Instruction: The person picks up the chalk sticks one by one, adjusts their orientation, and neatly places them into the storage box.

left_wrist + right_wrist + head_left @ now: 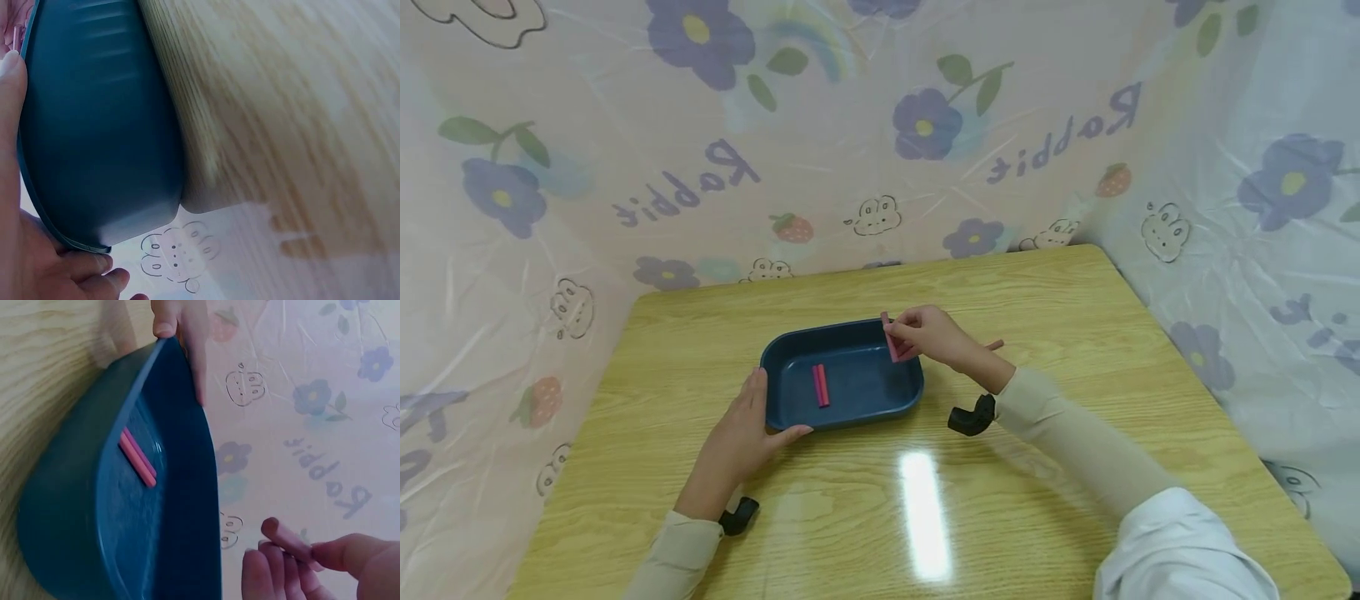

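Observation:
A dark blue rectangular tray [848, 419] with rounded corners stands on the table. My left hand [735, 436] rests against its left end, fingers along the outer wall and thumb at the near rim. Over the tray's far right corner, my right hand [934, 336] pinches a slim pink stick [289, 540] between thumb and fingers. Two more sticks, one magenta [817, 385] and one pinkish red [823, 385], lie side by side on the tray floor. Another reddish stick [995, 345] shows partly behind the right wrist.
The wood-grain table [850, 517] ends at a floral sheet [820, 150] hung behind and at both sides. Black curved wrist mounts, one left [740, 517] and one right [972, 416], hang below the forearms.

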A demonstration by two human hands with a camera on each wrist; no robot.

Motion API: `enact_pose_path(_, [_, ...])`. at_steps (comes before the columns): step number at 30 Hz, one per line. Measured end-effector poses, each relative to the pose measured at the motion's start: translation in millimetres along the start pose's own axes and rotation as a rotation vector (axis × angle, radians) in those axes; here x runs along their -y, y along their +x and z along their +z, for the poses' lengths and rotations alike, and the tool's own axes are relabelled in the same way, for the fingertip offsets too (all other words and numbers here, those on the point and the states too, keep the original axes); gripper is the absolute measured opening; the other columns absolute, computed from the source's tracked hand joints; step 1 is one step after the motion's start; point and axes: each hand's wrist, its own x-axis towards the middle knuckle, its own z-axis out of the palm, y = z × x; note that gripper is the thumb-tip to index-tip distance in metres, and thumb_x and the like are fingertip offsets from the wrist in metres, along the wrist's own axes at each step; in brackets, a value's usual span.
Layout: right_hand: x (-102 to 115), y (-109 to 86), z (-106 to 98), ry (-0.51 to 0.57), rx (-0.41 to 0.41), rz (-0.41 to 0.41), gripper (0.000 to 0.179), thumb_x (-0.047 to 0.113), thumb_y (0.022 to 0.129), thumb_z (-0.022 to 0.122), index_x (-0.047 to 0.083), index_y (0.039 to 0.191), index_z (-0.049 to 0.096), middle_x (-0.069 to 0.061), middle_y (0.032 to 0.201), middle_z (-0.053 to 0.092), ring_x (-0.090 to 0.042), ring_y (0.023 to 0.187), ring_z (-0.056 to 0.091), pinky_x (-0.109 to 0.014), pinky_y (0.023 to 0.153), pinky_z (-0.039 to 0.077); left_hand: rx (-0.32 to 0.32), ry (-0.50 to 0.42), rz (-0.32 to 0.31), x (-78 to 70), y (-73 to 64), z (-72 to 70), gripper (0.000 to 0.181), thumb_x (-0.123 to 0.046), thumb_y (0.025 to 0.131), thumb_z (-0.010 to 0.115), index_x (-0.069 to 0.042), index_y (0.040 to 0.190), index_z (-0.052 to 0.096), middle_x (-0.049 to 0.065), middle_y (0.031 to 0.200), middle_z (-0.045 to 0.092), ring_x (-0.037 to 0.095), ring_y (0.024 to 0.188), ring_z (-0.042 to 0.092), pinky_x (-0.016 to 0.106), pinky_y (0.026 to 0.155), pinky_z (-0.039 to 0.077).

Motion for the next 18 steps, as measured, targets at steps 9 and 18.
enact_pose_path(9, [1, 6.2, 22, -0.093, 0.014, -0.007, 0.028, 0.028, 0.093, 0.058, 0.001, 0.097, 0.066, -0.009, 0.086, 0.067, -0.02, 0.075, 0.066, -0.046, 0.074, 0.053, 0.006, -0.003, -0.009, -0.5, -0.4, 0.0, 0.12, -0.084, 0.071, 0.04, -0.004, 0.148, -0.005, 0.018, 0.153, 0.003, 0.033, 0.14, 0.009, 0.052, 0.107, 0.022])
enact_pose_path(18, [-2, 16.3, 37, -0.126, 0.036, 0.018, 0.029, 0.025, 0.094, 0.057, -0.002, 0.094, 0.067, -0.009, 0.081, 0.067, -0.019, 0.071, 0.067, -0.042, 0.071, 0.054, 0.015, -0.017, -0.016, -2.0, 0.6, -0.4, 0.121, -0.083, 0.071, 0.041, -0.004, 0.148, -0.006, 0.019, 0.153, 0.003, 0.034, 0.139, 0.01, 0.053, 0.106, 0.022])
